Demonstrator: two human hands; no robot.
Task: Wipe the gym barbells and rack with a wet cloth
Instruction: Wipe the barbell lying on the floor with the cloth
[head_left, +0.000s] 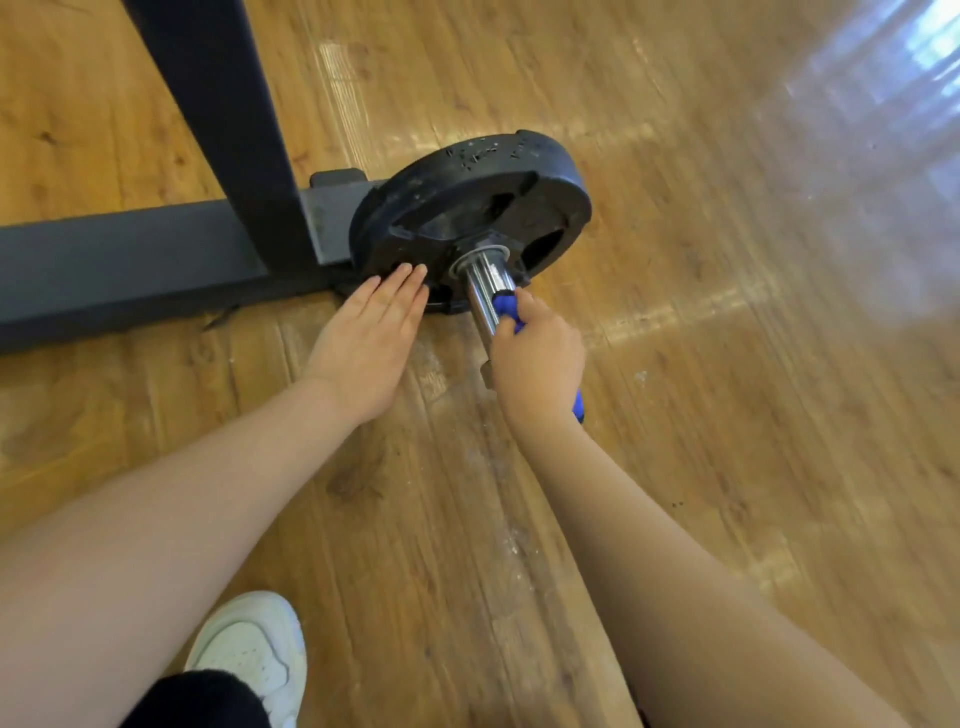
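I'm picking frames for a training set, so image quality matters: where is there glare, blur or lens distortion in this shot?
Head view: window glare washes out the wooden floor at upper right, with softer bright streaks beside the weight plate; wide-angle distortion stretches both forearms and slants the rack; the chrome bar sleeve shows small highlights; the left hand and the right hand with the blue cloth look fairly sharp.
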